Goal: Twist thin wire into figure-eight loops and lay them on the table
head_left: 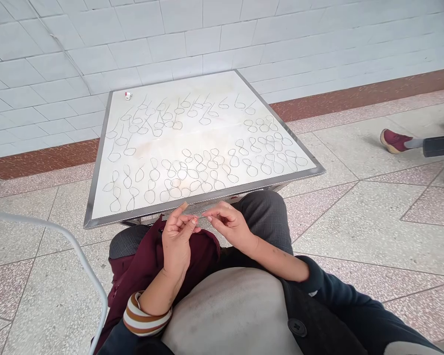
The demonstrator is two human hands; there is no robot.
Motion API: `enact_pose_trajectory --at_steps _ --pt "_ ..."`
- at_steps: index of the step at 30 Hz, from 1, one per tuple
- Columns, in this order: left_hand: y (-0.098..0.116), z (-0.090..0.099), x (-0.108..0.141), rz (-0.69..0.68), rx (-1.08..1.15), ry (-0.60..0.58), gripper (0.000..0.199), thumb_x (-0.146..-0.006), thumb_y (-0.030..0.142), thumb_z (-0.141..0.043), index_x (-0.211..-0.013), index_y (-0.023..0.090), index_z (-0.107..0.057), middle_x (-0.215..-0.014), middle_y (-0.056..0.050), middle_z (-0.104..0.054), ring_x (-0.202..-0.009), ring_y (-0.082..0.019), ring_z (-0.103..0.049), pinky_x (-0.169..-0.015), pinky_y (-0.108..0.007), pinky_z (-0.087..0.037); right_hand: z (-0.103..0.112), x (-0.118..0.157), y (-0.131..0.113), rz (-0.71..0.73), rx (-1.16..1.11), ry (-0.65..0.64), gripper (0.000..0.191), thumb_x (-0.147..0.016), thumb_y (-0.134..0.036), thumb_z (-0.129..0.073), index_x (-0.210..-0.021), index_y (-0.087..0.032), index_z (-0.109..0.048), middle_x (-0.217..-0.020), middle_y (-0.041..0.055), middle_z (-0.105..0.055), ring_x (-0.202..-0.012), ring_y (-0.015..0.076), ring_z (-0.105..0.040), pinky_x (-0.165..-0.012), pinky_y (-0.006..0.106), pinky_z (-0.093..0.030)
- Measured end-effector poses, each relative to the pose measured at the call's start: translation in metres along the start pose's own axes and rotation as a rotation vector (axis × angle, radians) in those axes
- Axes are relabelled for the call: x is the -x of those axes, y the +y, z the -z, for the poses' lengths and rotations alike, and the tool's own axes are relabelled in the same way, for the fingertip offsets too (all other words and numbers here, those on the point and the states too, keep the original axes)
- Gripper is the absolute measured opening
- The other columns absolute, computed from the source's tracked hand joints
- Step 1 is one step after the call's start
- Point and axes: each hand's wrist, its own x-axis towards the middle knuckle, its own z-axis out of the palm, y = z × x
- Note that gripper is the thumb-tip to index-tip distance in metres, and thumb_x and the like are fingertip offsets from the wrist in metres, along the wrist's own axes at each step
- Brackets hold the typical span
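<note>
My left hand [178, 239] is in front of the table's near edge, thumb and fingers pinched on a thin wire [200, 216]. From the right, my right hand [234, 226] meets it, its thumb and forefinger closed on the same wire. The wire is very fine, so its full shape between the fingers is hard to make out. Just beyond my hands, several bent wire loops [175, 192] lie on the white tabletop [207, 138]. Those toward the front and right look like figure eights; those at the back are single loops with straight tails [224, 105].
A small white and red object [128, 95] sits at the table's far left corner. Behind the table is a tiled wall [192, 37]. A grey curved metal tube [77, 246] stands at my left. At the right, another person's shoe [394, 141] rests on the floor.
</note>
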Motion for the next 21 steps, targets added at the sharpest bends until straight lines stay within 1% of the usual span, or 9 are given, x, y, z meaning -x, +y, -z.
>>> enact_pose_trajectory --at_steps 4,8,14,21 --pt "0.001 0.0 0.0 -0.014 0.037 0.015 0.046 -0.071 0.022 -0.077 -0.115 0.022 -0.064 -0.079 0.001 -0.064 -0.077 -0.011 -0.06 -0.065 -0.021 -0.055 -0.001 -0.001 0.0 -0.004 0.0 0.008 0.013 -0.088 -0.022 -0.057 -0.092 -0.023 -0.069 -0.076 0.0019 -0.06 -0.063 0.0129 -0.05 -0.058 0.027 -0.044" --pt "0.002 0.0 0.001 -0.017 0.046 0.011 0.045 -0.071 0.021 -0.077 -0.114 0.023 -0.064 -0.079 0.001 -0.064 -0.077 -0.01 -0.06 -0.065 -0.019 -0.054 -0.001 -0.002 0.0 -0.042 -0.028 0.005 0.012 -0.089 -0.025 -0.058 -0.092 -0.023 -0.069 -0.074 0.0013 -0.056 -0.064 0.013 -0.05 -0.057 0.027 -0.043" --pt "0.003 -0.002 0.001 0.028 0.022 -0.016 0.046 -0.071 0.022 -0.077 -0.115 0.021 -0.063 -0.081 0.0 -0.065 -0.074 -0.01 -0.059 -0.064 -0.021 -0.054 0.0 -0.004 0.003 -0.14 -0.118 -0.053 0.015 -0.092 -0.032 -0.055 -0.094 -0.025 -0.069 -0.085 0.0031 -0.058 -0.078 0.0156 -0.053 -0.067 0.029 -0.045" --pt "0.004 -0.001 0.001 0.029 0.001 -0.021 0.047 -0.07 0.022 -0.077 -0.115 0.022 -0.063 -0.083 0.0 -0.065 -0.071 -0.009 -0.056 -0.063 -0.021 -0.053 -0.005 -0.002 0.012 -0.271 -0.259 -0.077 0.017 -0.091 -0.038 -0.056 -0.095 -0.025 -0.066 -0.093 0.0025 -0.057 -0.082 0.0148 -0.053 -0.068 0.027 -0.046"
